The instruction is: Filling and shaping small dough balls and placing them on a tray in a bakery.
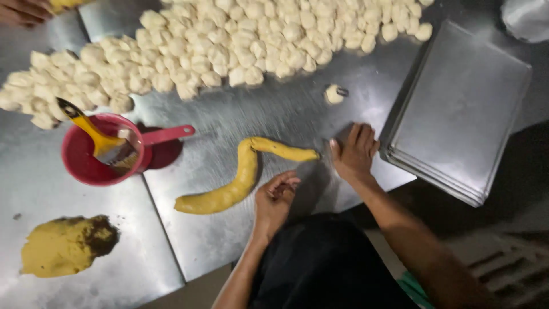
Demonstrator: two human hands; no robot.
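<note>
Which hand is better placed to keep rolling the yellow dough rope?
Probably the left hand: its fingers sit beside the middle of the yellow dough rope. The right hand lies flat on the steel table, just past the rope's thin end.

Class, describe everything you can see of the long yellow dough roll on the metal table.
The dough roll is a smooth, soft-looking yellow rope, bent in a curve. It lies flat on the steel table, thicker at its lower left end, tapering towards the right hand. The left hand sits beside its middle; contact is unclear.
</note>
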